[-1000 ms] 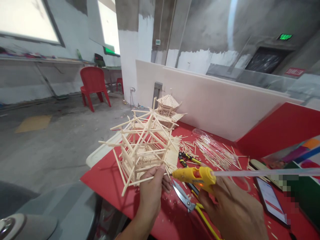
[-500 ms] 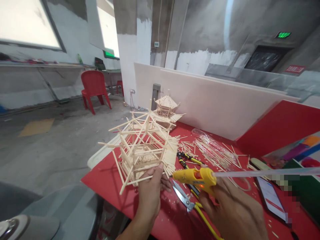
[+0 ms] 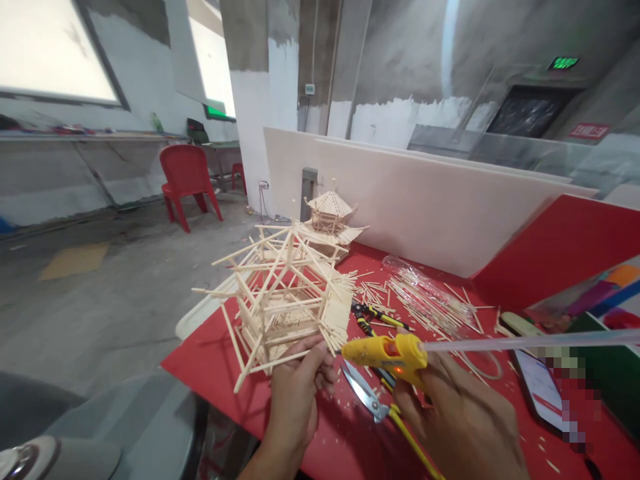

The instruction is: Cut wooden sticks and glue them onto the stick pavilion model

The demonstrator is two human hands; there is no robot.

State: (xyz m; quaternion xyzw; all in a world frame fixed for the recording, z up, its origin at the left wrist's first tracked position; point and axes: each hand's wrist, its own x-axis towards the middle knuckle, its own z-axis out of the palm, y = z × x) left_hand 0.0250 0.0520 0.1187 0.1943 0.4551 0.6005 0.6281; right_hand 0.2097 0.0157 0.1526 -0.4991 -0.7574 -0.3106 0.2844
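A frame model of thin wooden sticks [image 3: 293,300] stands on the red tabletop, its roof part covered with sticks at the right. At its front lower edge is my left hand [image 3: 295,387], thumb and fingers pinched together; what lies between the fingertips is too small to make out. My right hand [image 3: 460,413] is wrapped round the handle of a yellow hot glue gun [image 3: 385,352], its small light glowing orange. A long clear glue stick [image 3: 520,341] sticks out of its back. The nozzle points left, close to my left fingertips and the stick ends.
Scissors [image 3: 367,397] with yellow handles and yellow-black pliers [image 3: 370,319] lie under and behind the glue gun. Loose sticks [image 3: 425,303] and a clear plastic bag are behind. A finished stick pavilion [image 3: 330,213] stands at the back, a phone [image 3: 543,390] at the right.
My left thumb has slid slightly down along the model's front edge. The glue gun has stayed beside it, nozzle near the stick ends. The whole view has shifted a little.
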